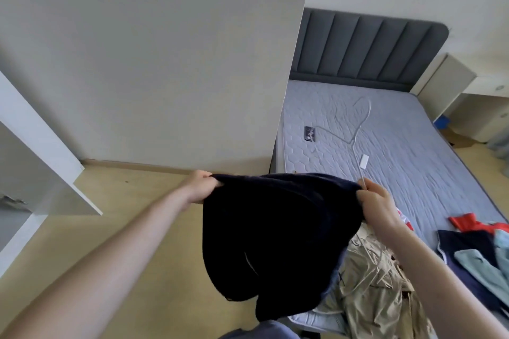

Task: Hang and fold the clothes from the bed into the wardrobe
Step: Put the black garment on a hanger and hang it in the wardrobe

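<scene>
Holding the dark garment (278, 231) stretched between both hands, we stand at the corner of the bed (407, 151) with the cloth hanging in the air, partly over the floor (137, 228) and partly over the mattress edge. Our left hand (199, 186) has its fingers clenched round one end of the top edge; our right hand (377, 202) pinches the other end.

The main risk, as we judge it, is that both grips sit only on the edge. If either pinch slackens while we shake or fold, that side drops and the garment trails on the floor. The lower part already hangs bunched, so a fold started now would probably come out crooked.

The beige garment (371, 283) lies crumpled just beneath our right forearm, and we could drag it off the bed as we turn. A white hanger (355, 121) lies further up the mattress, well apart from us, beside a phone (310, 133); reaching for it one-handed would leave the dark cloth dangling. More clothes (473, 245) wait near the right edge.
</scene>
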The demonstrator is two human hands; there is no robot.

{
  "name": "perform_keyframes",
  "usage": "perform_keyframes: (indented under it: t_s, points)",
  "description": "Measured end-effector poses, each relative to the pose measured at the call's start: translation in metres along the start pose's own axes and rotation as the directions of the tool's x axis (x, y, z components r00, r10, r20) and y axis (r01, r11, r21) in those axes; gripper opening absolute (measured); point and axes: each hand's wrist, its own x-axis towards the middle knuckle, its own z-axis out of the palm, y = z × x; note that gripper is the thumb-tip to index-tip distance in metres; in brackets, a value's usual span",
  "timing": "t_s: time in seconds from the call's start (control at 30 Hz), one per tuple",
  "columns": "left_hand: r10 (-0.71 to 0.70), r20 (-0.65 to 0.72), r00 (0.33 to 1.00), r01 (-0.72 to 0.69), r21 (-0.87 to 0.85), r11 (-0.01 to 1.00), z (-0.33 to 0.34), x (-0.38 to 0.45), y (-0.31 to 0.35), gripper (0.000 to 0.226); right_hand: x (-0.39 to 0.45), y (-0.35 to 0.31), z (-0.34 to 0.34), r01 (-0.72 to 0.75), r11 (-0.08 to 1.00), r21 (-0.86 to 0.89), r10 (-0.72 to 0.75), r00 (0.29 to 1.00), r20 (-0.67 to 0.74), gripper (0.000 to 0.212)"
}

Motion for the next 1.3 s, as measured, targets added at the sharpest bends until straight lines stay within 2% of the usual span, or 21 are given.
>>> perform_keyframes:
  t_s: [0.07,0.13,0.23,0.4,0.5,0.57,0.83,0.97,1.07,1.17,1.3]
  points:
    - [-0.027,0.196,0.98,0.033,-0.024,0.999,-0.016,-0.016,0.016,0.023,0.006,0.008,0.0,0.056,0.967,-0.25,-0.056,0.998,0.005,0.034]
    - [0.0,0.274,0.962,0.032,-0.115,0.993,-0.021,-0.033,0.033,0.029,0.009,0.017,0.004,0.07,0.908,-0.414,-0.075,0.997,0.004,0.032]
    - [0.061,0.319,0.946,0.044,-0.312,0.949,-0.022,-0.049,0.053,0.027,0.012,0.023,0.006,0.114,0.904,-0.413,-0.114,0.993,0.024,0.038]
    - [-0.012,0.258,0.966,0.101,-0.334,0.937,-0.02,-0.045,0.054,0.023,0.0,-0.007,-0.004,0.302,0.882,-0.363,-0.27,0.953,0.137,0.05]
    - [-0.038,0.136,0.99,0.071,-0.251,0.966,-0.019,-0.031,0.041,0.027,-0.007,-0.022,-0.006,0.402,0.82,-0.408,-0.348,0.915,0.204,0.038]
    - [-0.041,0.047,0.998,0.051,-0.221,0.974,-0.019,-0.02,0.031,0.031,-0.015,-0.029,-0.006,0.418,0.812,-0.407,-0.352,0.907,0.229,0.032]
    - [-0.137,-0.103,0.985,0.106,-0.264,0.959,-0.035,0.003,0.01,0.039,-0.031,-0.034,-0.007,0.426,0.799,-0.425,-0.334,0.901,0.275,0.046]
    - [-0.063,-0.155,0.986,0.034,-0.183,0.983,-0.046,0.006,0.006,0.048,-0.032,-0.032,0.0,0.441,0.79,-0.427,-0.344,0.894,0.287,0.045]
    - [0.018,-0.169,0.985,-0.038,-0.119,0.992,-0.05,0.002,0.009,0.046,-0.033,-0.029,0.013,0.455,0.776,-0.437,-0.365,0.889,0.279,0.041]
    - [0.136,-0.19,0.972,-0.123,0.081,0.989,-0.055,-0.007,0.018,0.039,-0.035,-0.031,0.023,0.465,0.766,-0.445,-0.388,0.885,0.257,0.042]
    - [0.274,-0.299,0.914,-0.157,0.363,0.918,-0.064,-0.013,0.026,0.034,-0.029,-0.035,0.022,0.448,0.781,-0.435,-0.391,0.894,0.218,0.042]
